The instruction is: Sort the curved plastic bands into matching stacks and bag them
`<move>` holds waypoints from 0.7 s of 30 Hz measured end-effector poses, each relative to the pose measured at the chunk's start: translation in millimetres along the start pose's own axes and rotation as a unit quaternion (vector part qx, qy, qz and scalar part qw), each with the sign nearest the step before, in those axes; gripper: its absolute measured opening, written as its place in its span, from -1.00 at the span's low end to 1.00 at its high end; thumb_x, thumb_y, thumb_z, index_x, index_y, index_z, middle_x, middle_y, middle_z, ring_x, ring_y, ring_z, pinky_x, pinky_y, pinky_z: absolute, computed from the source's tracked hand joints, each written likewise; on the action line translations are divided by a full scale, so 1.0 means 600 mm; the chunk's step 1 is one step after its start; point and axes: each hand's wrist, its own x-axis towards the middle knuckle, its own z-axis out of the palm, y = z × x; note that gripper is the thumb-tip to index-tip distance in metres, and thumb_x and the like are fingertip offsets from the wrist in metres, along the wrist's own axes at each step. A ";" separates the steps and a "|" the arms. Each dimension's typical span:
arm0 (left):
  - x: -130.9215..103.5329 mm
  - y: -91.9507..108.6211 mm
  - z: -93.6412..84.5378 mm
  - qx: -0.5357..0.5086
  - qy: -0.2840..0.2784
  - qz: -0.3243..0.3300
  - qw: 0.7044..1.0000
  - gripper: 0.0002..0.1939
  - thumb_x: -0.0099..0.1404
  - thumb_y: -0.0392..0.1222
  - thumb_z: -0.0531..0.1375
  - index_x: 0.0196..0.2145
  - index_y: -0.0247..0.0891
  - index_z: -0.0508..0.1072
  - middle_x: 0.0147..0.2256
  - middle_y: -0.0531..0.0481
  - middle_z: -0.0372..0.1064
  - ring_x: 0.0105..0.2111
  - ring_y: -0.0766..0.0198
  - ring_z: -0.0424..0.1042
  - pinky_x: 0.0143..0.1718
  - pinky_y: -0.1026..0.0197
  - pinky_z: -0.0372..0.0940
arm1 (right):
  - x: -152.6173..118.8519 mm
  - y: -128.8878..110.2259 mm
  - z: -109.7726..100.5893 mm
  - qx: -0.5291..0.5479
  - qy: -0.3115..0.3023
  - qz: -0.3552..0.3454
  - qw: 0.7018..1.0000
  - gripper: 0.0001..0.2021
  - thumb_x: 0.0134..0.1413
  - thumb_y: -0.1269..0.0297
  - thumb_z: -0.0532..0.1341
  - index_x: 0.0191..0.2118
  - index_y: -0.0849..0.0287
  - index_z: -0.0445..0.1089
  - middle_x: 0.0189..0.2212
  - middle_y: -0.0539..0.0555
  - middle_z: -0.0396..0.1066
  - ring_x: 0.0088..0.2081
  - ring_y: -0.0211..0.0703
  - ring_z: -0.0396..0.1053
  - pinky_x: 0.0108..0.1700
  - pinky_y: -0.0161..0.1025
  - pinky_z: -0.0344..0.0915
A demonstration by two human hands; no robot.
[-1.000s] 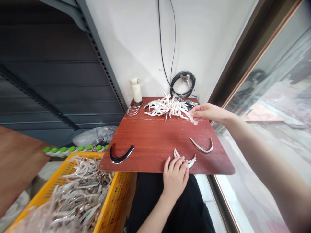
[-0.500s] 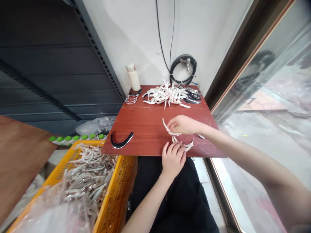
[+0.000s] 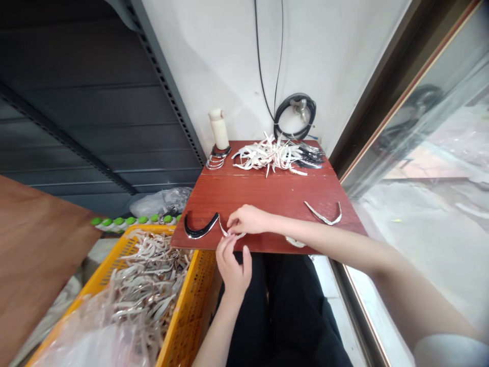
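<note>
My right hand (image 3: 250, 220) is closed in a pinch on a thin curved white strip (image 3: 221, 224) low over the table's near left part. Close below it, my left hand (image 3: 234, 267) has its fingertips at the strip's lower side. The left thumb stands apart from the fingers. Just left of both hands lies a glossy black curved strip (image 3: 201, 233), bent like a U. A second curved whitish strip (image 3: 296, 241) shows at the near edge, partly under my right forearm. Farther right lies another thin curved strip (image 3: 324, 218).
At the back of the red-brown table (image 3: 260, 191) lie a heap of white strips (image 3: 269, 154) and dark curved strips (image 3: 311, 155). A cream bottle (image 3: 219, 130) stands back left. A yellow basket (image 3: 183, 300) full of strips is at my left. Coiled black cable (image 3: 277, 120) hangs behind.
Both hands have moved left along the near edge, the right one still holding a curved strip, now beside the black one. The left hand has come off the strip at the near edge.
</note>
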 end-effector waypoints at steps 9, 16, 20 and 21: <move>0.014 -0.024 0.022 0.069 -0.114 0.033 0.990 -0.71 0.40 -0.29 0.07 0.02 -0.18 0.45 -0.02 -0.08 0.51 0.15 0.05 0.35 0.26 -0.11 -0.01 | -0.103 0.171 -0.208 -0.112 0.279 0.296 0.907 -0.71 0.17 0.13 0.16 -0.20 0.14 0.58 -0.28 0.09 0.59 -0.23 -0.06 0.49 -0.21 -0.26 0.29; 0.009 -0.029 0.029 0.073 -0.083 0.038 0.993 -0.74 0.38 -0.31 0.08 -0.04 -0.16 0.47 -0.10 -0.03 0.56 0.09 0.06 0.40 0.21 -0.07 0.00 | -0.109 0.299 -0.221 -0.133 0.236 0.346 0.898 -0.78 0.07 0.17 0.27 -0.25 0.17 0.56 -0.22 0.11 0.57 -0.17 -0.06 0.48 -0.21 -0.29 0.26; 0.008 -0.034 0.032 0.078 -0.072 0.052 0.993 -0.72 0.37 -0.31 0.09 -0.03 -0.14 0.47 -0.12 -0.01 0.56 0.07 0.07 0.42 0.20 -0.05 0.00 | -0.108 0.317 -0.204 -0.131 0.217 0.310 0.916 -0.76 -0.01 0.26 0.34 -0.18 0.18 0.50 -0.22 0.09 0.57 -0.17 -0.10 0.48 -0.17 -0.31 0.26; 0.007 -0.035 0.032 0.078 -0.070 0.056 0.993 -0.72 0.37 -0.31 0.09 -0.03 -0.14 0.47 -0.13 -0.01 0.56 0.07 0.07 0.42 0.19 -0.04 0.00 | -0.111 0.317 -0.204 -0.129 0.218 0.302 0.919 -0.74 -0.01 0.29 0.34 -0.14 0.18 0.48 -0.23 0.08 0.57 -0.17 -0.11 0.48 -0.16 -0.31 0.27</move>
